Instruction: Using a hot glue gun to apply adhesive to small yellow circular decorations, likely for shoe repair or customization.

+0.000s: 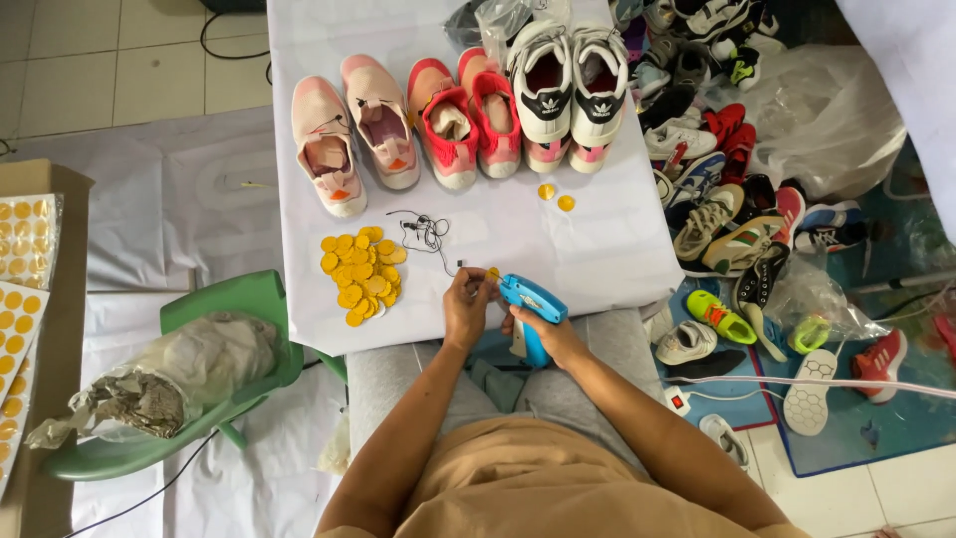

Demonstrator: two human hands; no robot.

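My right hand grips a blue tagging gun by its handle, at the near edge of a white-covered table. My left hand pinches a round yellow tag at the gun's tip. A pile of several yellow round tags lies left of my hands. A tangle of thin black strings lies beside the pile. Three pairs of shoes line the far side: pale pink, red-pink and white with black heels.
Two loose yellow tags lie near the white shoes. A heap of mixed shoes covers the floor on the right. A green plastic chair holding a wrapped bundle stands on the left, with sheets of yellow stickers beyond it.
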